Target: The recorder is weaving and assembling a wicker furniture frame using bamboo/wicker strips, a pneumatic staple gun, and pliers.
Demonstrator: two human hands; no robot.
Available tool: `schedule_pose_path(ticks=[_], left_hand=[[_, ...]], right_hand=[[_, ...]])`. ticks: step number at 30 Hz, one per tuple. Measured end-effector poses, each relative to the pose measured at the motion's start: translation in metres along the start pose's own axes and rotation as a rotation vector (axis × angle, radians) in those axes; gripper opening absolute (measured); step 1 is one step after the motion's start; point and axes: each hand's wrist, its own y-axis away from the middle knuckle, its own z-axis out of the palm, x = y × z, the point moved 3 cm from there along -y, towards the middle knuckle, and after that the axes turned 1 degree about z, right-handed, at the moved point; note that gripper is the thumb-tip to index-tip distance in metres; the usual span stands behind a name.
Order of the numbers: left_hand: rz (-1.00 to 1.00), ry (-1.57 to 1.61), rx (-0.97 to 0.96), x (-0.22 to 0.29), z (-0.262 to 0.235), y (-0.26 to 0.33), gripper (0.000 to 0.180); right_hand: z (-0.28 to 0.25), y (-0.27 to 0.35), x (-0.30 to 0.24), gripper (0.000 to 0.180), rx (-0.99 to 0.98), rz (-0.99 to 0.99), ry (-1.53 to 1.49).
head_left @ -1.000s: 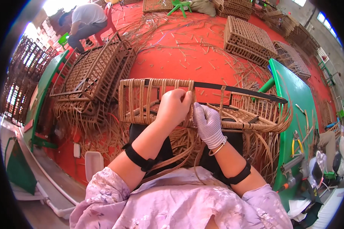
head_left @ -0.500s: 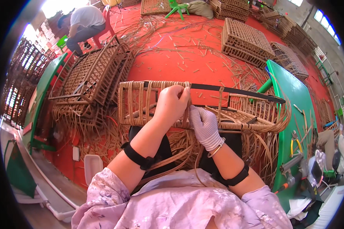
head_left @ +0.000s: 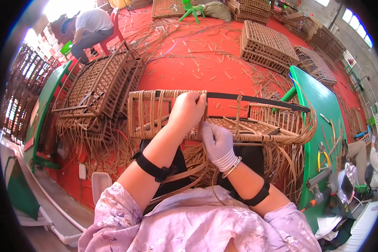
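Across my knees rests a partly woven wicker basket on a dark frame, its left part of the near-top rim wrapped with strands and a black bar bare to the right. My bare left hand is closed at the end of the wrapped section, with a wicker strand at its fingertips. Just below, my right hand, in a striped pale glove, is closed around the lower run of that strand. The fingertips of the right hand are partly hidden.
A green table with pliers and other tools stands at my right. Stacked wicker baskets are at the left, more farther off. Loose strips litter the red floor. A person sits at the far left.
My right hand has moved slightly left and down, drawing the strand below the left hand. My left hand stays at the rim.
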Motion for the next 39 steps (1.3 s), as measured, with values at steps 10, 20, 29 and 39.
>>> schedule_pose_path(ticks=[10,20,29,39], left_hand=[[-0.056,0.022,-0.041,-0.011,0.000,0.004,0.031],[0.397,-0.321,-0.091,0.010,-0.018,-0.008,0.024],[0.324,-0.230,-0.197,0.002,-0.014,-0.020,0.024],[0.410,-0.193,-0.106,-0.002,-0.014,-0.015,0.013]], right_hand=[[-0.005,0.009,-0.007,0.028,-0.034,-0.038,0.046],[-0.013,0.008,-0.014,0.028,-0.020,-0.072,0.047],[-0.048,-0.032,-0.038,0.039,-0.056,-0.073,-0.082],[-0.042,-0.156,-0.023,0.043,0.154,-0.323,0.557]])
